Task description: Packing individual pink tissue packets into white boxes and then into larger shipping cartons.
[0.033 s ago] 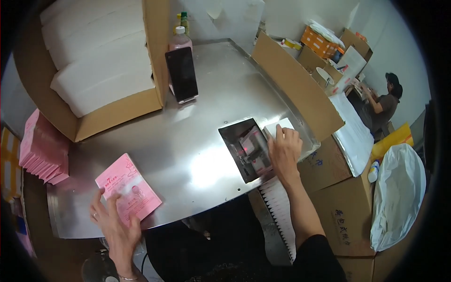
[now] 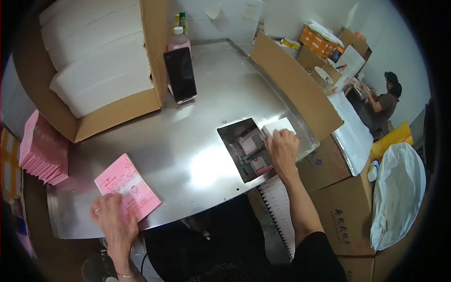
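A pink printed packet (image 2: pixel 128 184), flat and rectangular, lies tilted on the steel table near its front edge. Over the packet's near left corner rests my left hand (image 2: pixel 114 221), fingers bent and thumb held apart. Farther right, a white rectangular block (image 2: pixel 278 125) sits beside a square opening (image 2: pixel 245 149) in the tabletop. My right hand (image 2: pixel 283 152) has its fingers curled together at the block's near edge; its fingertips are partly hidden. Inside the opening, small pink-and-white pieces and machine parts show.
A large carton (image 2: pixel 117 117) of white bundles stands far left, with a row of pink packets (image 2: pixel 44 148) below it. A phone (image 2: pixel 181 75) leans before a bottle (image 2: pixel 178 40). Cardboard boxes (image 2: pixel 345 218) and a white bag (image 2: pixel 399 197) flank the right; a person (image 2: pixel 387 103) sits beyond.
My left fingers have drawn back and bent more over the packet's near corner. My right hand has slipped slightly toward me, and its fingers have curled at the white block.
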A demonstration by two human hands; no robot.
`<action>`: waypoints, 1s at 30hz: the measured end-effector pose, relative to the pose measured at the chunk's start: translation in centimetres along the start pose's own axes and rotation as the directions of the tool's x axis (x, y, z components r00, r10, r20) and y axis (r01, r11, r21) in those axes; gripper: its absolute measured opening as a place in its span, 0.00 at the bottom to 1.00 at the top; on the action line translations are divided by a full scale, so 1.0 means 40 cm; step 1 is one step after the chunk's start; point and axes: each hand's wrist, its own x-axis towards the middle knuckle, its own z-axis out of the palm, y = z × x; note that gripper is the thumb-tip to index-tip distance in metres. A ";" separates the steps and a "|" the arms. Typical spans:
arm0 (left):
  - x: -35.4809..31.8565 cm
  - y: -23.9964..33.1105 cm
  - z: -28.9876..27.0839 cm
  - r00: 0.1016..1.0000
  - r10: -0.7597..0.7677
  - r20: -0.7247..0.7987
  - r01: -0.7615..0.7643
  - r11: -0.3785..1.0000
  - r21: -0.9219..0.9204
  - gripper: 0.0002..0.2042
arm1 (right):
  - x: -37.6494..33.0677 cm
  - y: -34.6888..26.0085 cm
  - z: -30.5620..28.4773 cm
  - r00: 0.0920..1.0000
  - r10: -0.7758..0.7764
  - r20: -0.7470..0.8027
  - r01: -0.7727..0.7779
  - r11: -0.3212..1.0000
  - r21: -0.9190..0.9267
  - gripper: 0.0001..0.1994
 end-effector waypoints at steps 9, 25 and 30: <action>0.071 0.166 0.022 0.918 0.396 0.028 -0.332 0.805 -0.492 0.16 | -0.017 0.077 0.096 0.997 0.060 0.053 -0.072 0.966 0.250 0.09; 0.095 0.340 0.201 0.947 0.300 -0.110 -0.320 0.900 -0.298 0.36 | -0.044 -0.328 -0.082 0.785 -0.574 0.233 0.274 0.659 0.700 0.15; 0.079 0.289 0.185 0.926 0.378 -0.008 -0.370 0.902 -0.220 0.26 | -0.019 -0.119 -0.031 0.985 -0.124 0.117 0.075 0.932 0.355 0.08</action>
